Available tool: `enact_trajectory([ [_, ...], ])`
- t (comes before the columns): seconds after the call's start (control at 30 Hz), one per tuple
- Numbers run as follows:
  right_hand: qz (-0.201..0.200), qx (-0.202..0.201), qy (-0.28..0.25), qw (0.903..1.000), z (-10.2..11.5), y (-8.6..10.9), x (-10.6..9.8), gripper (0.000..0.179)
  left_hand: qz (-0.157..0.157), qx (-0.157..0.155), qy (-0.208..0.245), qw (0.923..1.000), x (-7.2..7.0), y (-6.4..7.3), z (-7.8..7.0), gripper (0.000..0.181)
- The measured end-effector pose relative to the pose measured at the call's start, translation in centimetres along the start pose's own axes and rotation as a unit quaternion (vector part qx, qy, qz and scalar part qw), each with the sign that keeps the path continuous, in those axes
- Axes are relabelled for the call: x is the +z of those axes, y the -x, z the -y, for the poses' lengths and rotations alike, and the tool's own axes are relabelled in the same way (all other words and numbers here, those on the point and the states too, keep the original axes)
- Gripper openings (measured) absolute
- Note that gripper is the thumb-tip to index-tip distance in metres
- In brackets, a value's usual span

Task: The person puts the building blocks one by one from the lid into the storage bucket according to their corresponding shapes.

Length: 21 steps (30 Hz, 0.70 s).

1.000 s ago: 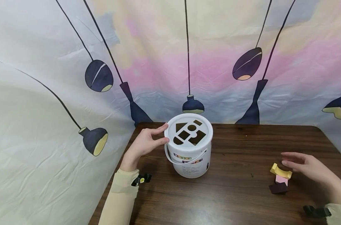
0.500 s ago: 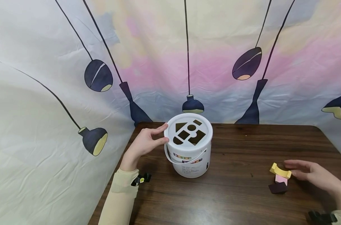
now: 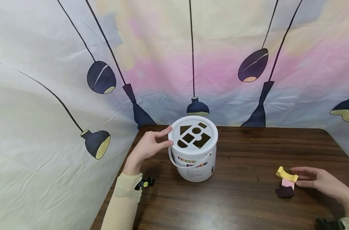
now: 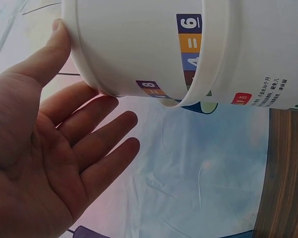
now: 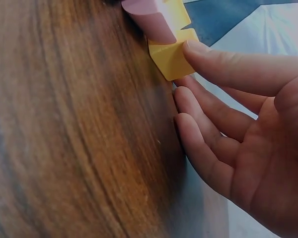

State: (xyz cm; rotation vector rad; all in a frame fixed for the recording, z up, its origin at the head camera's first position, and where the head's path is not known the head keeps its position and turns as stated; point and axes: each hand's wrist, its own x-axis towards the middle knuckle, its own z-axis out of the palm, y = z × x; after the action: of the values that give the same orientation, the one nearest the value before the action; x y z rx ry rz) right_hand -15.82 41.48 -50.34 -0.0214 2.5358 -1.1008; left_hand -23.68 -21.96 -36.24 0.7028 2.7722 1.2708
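Note:
A white bucket [image 3: 195, 175] stands on the table under a white lid [image 3: 211, 131] with several shaped holes. My left hand [image 3: 147, 146] touches the lid's left edge with thumb and forefinger; the other fingers [image 4: 107, 157] stay extended off the wall in the left wrist view. To the right, a yellow arch block [image 3: 286, 175] lies against a pink block [image 3: 288, 184] with a curved side. A dark brown block [image 3: 285, 192] is nearest the front. My right hand [image 3: 321, 182] pinches the yellow arch block's right end, thumb on the near side, forefinger partly hidden behind.
The bucket's white handle [image 3: 174, 162] hangs down its front. Behind the dark wooden table [image 3: 243, 153] hangs a cloth [image 3: 220, 64] printed with lamps. The table's right edge runs beyond my right hand.
My right hand has come down from above and behind the yellow arch block to its right end, and the thumb and forefinger have closed on it. The left hand and bucket stay put.

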Motion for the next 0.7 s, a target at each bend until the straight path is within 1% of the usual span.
enact_trajectory([
  [0.17,-0.001,0.000,0.014,0.9999,0.01,-0.05,-0.04,0.071,-0.002,0.002,-0.003,1.0000,0.04,0.00,-0.02,0.063],
  [0.27,0.000,0.002,0.018,0.9998,-0.13,-0.09,-0.08,0.074,-0.002,0.003,-0.004,1.0000,0.06,0.03,-0.05,0.064],
  [0.57,0.007,0.002,0.021,0.9998,0.20,-0.03,0.11,0.069,-0.001,0.001,0.005,1.0000,0.07,0.05,-0.03,0.063],
  [0.7,0.000,0.008,0.043,0.9990,0.34,-0.04,0.12,0.067,0.000,-0.001,0.003,1.0000,0.06,0.09,-0.17,0.063],
])
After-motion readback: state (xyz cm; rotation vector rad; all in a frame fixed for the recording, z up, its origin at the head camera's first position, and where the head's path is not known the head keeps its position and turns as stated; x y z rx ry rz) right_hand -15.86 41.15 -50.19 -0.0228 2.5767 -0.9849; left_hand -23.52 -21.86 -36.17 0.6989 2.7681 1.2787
